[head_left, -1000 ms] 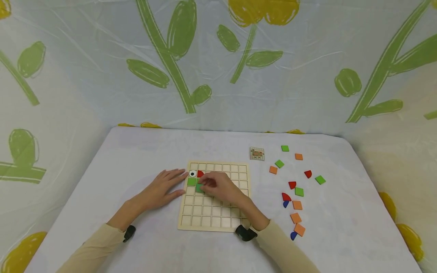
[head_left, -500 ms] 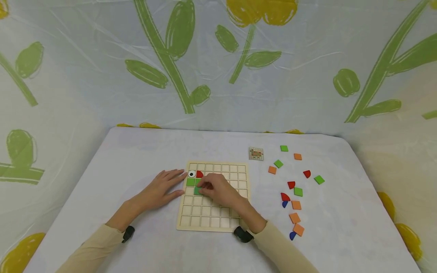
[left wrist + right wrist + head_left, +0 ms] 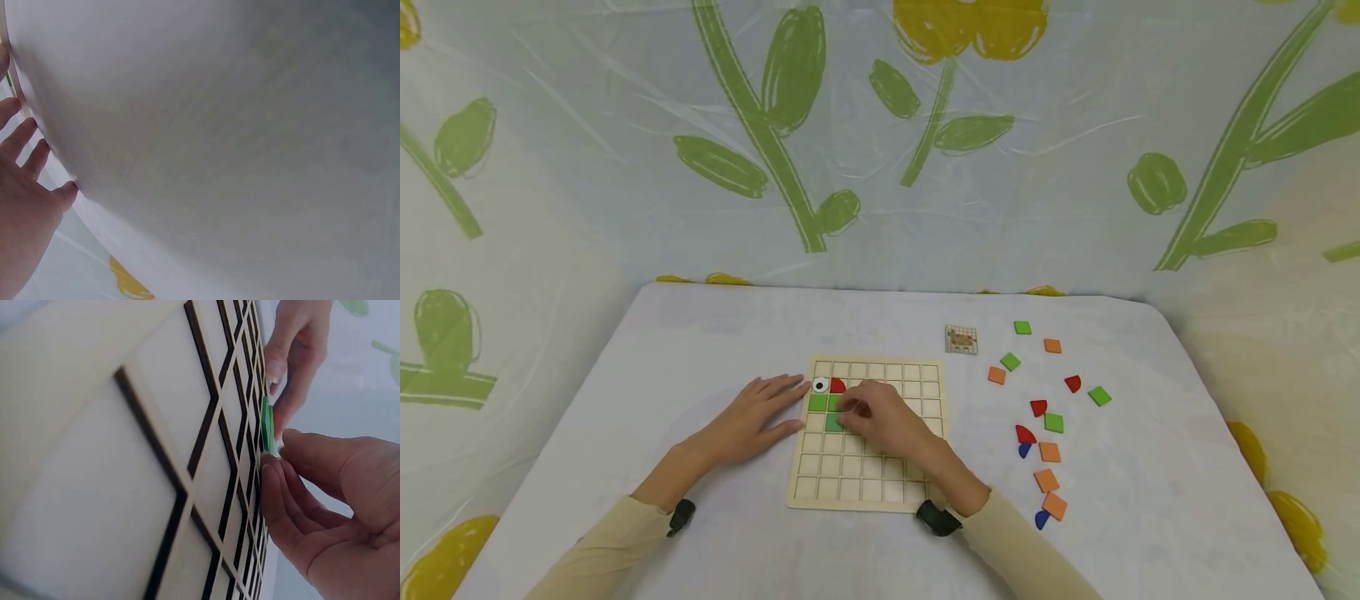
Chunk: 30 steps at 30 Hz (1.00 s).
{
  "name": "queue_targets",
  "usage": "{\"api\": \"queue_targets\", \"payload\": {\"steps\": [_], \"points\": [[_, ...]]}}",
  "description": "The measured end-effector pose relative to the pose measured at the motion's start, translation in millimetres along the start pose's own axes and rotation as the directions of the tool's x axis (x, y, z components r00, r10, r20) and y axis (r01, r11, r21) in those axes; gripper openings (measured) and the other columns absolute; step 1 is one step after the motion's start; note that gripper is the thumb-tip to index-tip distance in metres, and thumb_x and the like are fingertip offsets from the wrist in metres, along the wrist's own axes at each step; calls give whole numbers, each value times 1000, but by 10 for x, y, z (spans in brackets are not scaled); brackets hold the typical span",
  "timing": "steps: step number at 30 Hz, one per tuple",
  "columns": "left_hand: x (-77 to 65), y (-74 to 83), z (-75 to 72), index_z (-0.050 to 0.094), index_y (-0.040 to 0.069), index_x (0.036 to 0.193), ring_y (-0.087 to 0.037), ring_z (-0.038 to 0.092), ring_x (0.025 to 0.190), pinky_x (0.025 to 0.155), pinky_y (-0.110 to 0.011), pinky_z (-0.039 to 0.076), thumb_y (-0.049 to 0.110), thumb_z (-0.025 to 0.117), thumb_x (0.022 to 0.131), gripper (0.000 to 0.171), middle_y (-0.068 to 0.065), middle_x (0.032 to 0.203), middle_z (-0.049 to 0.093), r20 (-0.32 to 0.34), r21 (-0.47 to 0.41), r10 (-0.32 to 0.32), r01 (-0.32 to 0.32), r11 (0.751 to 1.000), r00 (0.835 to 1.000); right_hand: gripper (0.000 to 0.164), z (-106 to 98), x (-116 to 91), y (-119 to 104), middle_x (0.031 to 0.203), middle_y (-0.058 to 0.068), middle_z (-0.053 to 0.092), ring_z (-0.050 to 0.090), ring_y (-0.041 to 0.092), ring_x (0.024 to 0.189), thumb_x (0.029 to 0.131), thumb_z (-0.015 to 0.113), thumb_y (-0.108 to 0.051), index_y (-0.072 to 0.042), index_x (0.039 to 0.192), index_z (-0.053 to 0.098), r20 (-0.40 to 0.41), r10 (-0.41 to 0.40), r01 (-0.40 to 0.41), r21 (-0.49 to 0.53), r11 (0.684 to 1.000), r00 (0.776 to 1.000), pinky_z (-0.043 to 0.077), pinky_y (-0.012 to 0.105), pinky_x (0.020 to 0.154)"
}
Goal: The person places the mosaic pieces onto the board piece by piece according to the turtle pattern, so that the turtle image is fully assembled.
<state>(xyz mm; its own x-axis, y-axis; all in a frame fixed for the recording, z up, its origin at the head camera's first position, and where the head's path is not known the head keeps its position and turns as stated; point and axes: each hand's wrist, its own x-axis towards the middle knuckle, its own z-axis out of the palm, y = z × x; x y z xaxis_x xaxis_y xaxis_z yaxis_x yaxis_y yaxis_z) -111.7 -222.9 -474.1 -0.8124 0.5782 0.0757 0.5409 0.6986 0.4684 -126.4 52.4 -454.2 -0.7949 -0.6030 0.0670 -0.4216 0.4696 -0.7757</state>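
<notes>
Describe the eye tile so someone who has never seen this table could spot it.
On the white table, find the pale gridded board beneath the right hand. In its leftmost column, second row from the far edge, lies the eye tile, with a red piece on its right and a green square on its near side. Unlike both, it is white with a black dot.

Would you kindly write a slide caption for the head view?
The right hand pinches a green tile at a gridded board, with the left hand at its left edge.
</notes>
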Motion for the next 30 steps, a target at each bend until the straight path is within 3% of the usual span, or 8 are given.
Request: {"api": "queue_targets", "payload": {"steps": [12, 20, 30], "points": [[-1, 12, 9, 47, 7, 154, -41, 38, 145, 117, -66, 24, 30, 71, 99, 65, -17, 157, 45, -3, 7, -9, 9, 1000, 1000, 16, -218, -223, 115, 102, 4, 71, 66, 17, 92, 100, 67, -7, 0, 113, 72, -55, 10, -7, 38, 999, 998, 57, 28, 82], [5, 3, 20, 46, 7, 155, -40, 38, 146, 118, -65, 23, 31, 70, 99, 65, -17, 158, 44, 6, 5, -11, 11, 1000, 1000, 19, -397, -389, 214, 106, 2, 71, 66, 17, 96, 99, 69, -8, -1, 116, 72, -94, 82, -76, 66, 995, 992, 57, 29, 86], [-2, 18, 9, 46, 7, 155, -41, 37, 146, 118, -65, 22, 30, 70, 100, 65, -17, 158, 44, 10, 3, -16, 16, 1000, 1000, 20, -607, -655, 382, 108, 3, 71, 67, 18, 96, 98, 71, -8, -2, 118, 71, -174, 112, -108, 29, 994, 978, 58, 32, 87]]}}
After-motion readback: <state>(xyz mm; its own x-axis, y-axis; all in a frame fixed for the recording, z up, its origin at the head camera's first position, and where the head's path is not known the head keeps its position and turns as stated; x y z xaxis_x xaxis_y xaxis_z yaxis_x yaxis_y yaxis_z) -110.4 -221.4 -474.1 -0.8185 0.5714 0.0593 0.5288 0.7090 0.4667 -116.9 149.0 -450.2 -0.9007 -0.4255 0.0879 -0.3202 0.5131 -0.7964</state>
